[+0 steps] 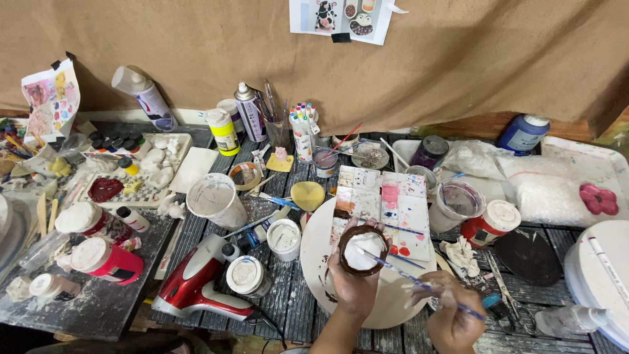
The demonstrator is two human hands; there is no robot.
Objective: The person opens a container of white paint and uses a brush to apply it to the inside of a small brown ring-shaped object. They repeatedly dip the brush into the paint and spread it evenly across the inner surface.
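My left hand (352, 282) holds up a small round dish (362, 249) with a brown rim and a white inside, above a round white board (321, 259). My right hand (452, 314) grips a thin blue-handled paintbrush (419, 283); its tip reaches into the white inside of the dish. Just behind the dish lies a white paint palette (383, 206) with pink, red and brown patches.
A red and white hair dryer (196, 282) lies at the left front, with paint jars (105, 259), white cups (213, 196) and spray cans (251, 111) around it. A red-lidded jar (491, 223), scissors (504, 292) and a tray with a pink flower (597, 198) sit to the right.
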